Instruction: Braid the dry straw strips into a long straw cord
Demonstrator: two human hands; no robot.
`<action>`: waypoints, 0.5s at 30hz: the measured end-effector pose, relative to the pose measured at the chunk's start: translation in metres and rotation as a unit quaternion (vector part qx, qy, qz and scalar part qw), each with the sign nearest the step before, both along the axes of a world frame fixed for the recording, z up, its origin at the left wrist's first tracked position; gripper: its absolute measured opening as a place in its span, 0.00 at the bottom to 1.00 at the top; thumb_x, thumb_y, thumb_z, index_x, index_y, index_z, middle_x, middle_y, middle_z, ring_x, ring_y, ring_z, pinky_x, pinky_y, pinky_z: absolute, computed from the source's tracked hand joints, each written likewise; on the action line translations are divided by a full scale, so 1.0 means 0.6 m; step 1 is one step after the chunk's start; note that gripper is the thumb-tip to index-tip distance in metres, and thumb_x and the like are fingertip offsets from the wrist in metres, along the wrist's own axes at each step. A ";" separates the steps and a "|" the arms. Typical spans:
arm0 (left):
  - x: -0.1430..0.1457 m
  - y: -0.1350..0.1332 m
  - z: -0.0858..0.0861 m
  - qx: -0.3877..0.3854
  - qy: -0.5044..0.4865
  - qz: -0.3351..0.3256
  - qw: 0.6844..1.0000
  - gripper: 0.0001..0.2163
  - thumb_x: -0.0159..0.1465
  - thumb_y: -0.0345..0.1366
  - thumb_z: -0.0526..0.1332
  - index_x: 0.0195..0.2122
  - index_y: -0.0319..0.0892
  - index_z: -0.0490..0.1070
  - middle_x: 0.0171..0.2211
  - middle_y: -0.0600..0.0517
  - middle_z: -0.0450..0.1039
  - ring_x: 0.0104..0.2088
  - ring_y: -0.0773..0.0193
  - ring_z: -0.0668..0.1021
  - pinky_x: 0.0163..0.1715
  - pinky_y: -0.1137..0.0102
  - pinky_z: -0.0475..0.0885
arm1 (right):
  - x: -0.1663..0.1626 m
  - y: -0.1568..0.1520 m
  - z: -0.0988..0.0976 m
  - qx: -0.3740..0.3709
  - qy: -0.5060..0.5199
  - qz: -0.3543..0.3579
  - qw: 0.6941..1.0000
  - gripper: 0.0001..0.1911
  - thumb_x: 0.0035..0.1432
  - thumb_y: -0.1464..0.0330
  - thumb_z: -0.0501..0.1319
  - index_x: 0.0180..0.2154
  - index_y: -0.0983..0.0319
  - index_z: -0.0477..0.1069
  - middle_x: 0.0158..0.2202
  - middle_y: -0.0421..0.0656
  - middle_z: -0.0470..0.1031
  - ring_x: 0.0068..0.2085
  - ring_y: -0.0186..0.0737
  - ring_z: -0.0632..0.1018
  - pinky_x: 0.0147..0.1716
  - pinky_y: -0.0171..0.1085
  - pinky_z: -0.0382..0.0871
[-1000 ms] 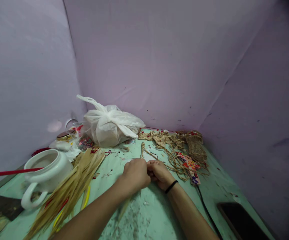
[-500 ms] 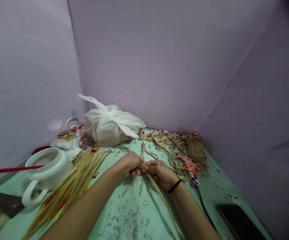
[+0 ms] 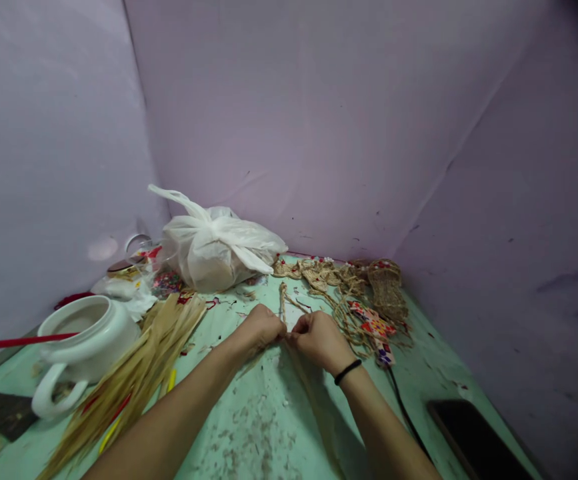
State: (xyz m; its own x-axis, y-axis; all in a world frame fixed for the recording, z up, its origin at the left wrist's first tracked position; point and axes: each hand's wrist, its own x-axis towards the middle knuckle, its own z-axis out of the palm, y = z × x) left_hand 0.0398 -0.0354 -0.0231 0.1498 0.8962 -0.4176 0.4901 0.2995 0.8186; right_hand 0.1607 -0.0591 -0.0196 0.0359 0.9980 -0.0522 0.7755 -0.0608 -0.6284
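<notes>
My left hand [image 3: 261,328] and my right hand [image 3: 320,339] meet over the middle of the pale green table [image 3: 269,433]. Both are closed, pinching a thin braided straw cord [image 3: 283,298] that runs away from the fingers toward the back. Loose straw strips [image 3: 313,393] trail from the hands toward me, blurred. A black band circles my right wrist. A bundle of flat straw strips [image 3: 141,373] lies to the left of my left forearm.
A white two-handled pot [image 3: 81,343] with a red strip across it stands at left. A knotted white plastic bag [image 3: 216,243] sits at the back. Woven straw pieces with coloured beads [image 3: 369,303] lie at right. A dark phone [image 3: 473,443] and a black cable are near right. Purple walls enclose the table.
My hands lifted and spread the straw strips half a second ago, then drew close again over the braid. The loose strips now trail blurred under my right forearm.
</notes>
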 end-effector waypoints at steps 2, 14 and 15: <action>0.001 -0.002 0.006 -0.017 -0.006 0.009 1.000 0.07 0.40 0.27 0.55 0.11 0.40 0.55 0.05 0.60 0.48 0.09 0.76 0.53 0.10 0.76 0.44 | -0.007 -0.009 0.013 -0.006 -0.037 0.010 0.999 0.05 0.37 0.72 0.59 0.14 0.62 0.71 0.13 0.44 0.67 0.19 0.34 0.65 0.20 0.34 0.49; -0.032 0.013 -0.006 -0.040 -0.119 -0.070 0.990 0.06 0.40 0.30 0.56 0.13 0.39 0.57 0.06 0.61 0.50 0.07 0.78 0.51 0.09 0.77 0.41 | 0.005 -0.005 0.021 -0.040 0.069 0.079 0.994 0.06 0.39 0.70 0.59 0.17 0.64 0.72 0.15 0.41 0.69 0.18 0.31 0.65 0.18 0.31 0.52; -0.034 0.013 -0.009 -0.047 -0.133 -0.076 0.987 0.06 0.41 0.31 0.56 0.13 0.39 0.58 0.07 0.61 0.50 0.07 0.77 0.51 0.09 0.77 0.40 | 0.014 0.001 0.020 -0.038 0.112 0.042 0.992 0.06 0.41 0.69 0.59 0.18 0.65 0.71 0.15 0.41 0.69 0.18 0.31 0.66 0.18 0.31 0.53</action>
